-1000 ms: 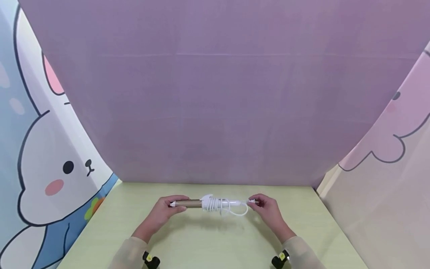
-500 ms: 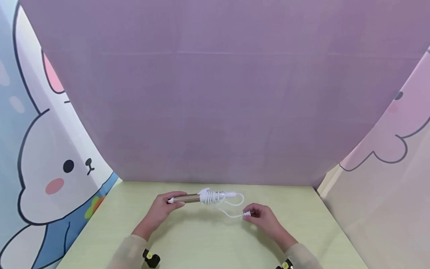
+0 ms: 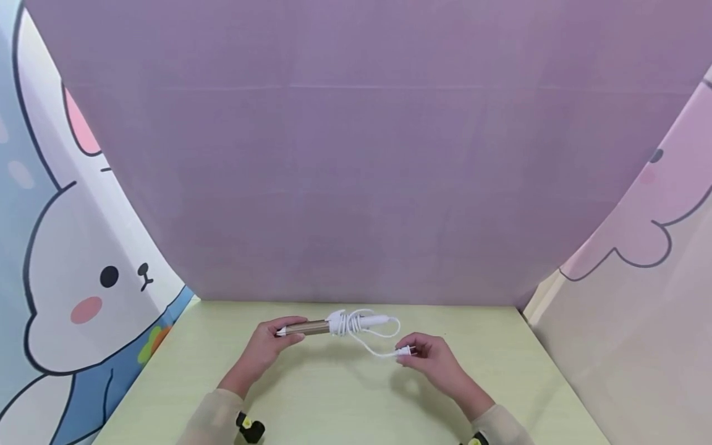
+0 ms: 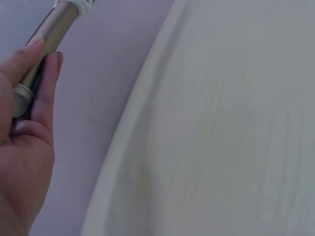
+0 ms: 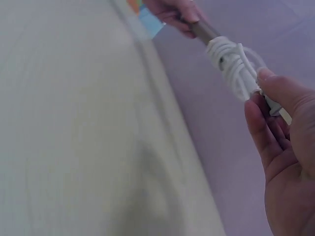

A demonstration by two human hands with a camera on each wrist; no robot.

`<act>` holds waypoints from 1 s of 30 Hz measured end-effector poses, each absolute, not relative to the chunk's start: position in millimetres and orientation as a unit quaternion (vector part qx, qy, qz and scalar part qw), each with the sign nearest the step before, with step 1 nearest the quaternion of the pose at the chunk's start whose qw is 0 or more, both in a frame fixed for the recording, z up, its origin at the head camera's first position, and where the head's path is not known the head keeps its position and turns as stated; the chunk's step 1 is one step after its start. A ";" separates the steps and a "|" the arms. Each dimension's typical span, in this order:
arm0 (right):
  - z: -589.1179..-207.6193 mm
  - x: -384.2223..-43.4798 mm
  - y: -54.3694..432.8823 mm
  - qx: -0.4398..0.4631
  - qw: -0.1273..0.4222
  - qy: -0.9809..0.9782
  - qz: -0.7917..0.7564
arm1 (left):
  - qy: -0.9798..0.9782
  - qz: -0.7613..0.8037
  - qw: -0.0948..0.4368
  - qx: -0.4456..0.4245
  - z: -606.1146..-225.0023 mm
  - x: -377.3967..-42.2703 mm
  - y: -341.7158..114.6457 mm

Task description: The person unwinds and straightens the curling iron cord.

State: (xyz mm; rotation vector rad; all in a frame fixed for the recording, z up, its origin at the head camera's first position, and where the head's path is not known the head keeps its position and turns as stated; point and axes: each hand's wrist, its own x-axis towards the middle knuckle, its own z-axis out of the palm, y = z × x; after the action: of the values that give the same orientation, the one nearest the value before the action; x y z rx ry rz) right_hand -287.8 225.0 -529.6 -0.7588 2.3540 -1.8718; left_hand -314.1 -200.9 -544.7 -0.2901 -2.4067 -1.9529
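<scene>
My left hand (image 3: 260, 353) grips the end of a curling iron's gold-brown barrel (image 3: 313, 327), thumb on one side and fingers on the other. The iron is held level above the table, its white handle (image 3: 376, 321) pointing right. Several turns of white cord (image 3: 349, 324) wrap round the handle, one turn standing loose on top. From the wraps a length of cord runs down to the white two-pin plug (image 3: 403, 350), which my right hand (image 3: 439, 366) pinches between thumb and fingers, prongs towards the palm. In the right wrist view, the fingertips partly hide the plug.
A pale yellow-green table (image 3: 334, 402) lies under both hands. Behind its far edge rises a plain purple cloth (image 3: 356, 185). Cartoon-printed curtains flank it, a rabbit curtain (image 3: 72, 259) on the left and a pink and cream curtain (image 3: 656, 309) on the right.
My right hand has moved the plug from beside the handle's end nearer to me and slightly left. A cord turn has loosened. The left hand has tilted the iron's handle end slightly up.
</scene>
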 end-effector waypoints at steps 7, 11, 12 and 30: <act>-511.8 -290.7 223.9 -0.211 -0.031 0.742 -0.636 | -0.772 -0.627 0.004 -0.103 -543.5 -310.3 -199.2; -506.9 -295.6 223.4 -0.179 -0.057 0.731 -0.656 | -0.775 -0.623 -0.002 -0.109 -544.8 -309.7 -199.0; -506.2 -297.5 223.1 -0.169 -0.066 0.727 -0.662 | -0.776 -0.621 -0.003 -0.110 -545.0 -309.4 -198.8; -522.1 -330.9 239.0 -0.090 -0.149 0.717 -0.675 | -0.782 -0.609 -0.023 -0.131 -541.6 -303.6 -198.3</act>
State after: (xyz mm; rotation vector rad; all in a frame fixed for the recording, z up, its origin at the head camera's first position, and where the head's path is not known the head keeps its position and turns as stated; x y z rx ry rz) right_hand -330.9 239.0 -522.1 -0.3116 2.4970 -2.3477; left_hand -303.6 -198.3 -541.6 -0.4167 -2.4928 -1.9417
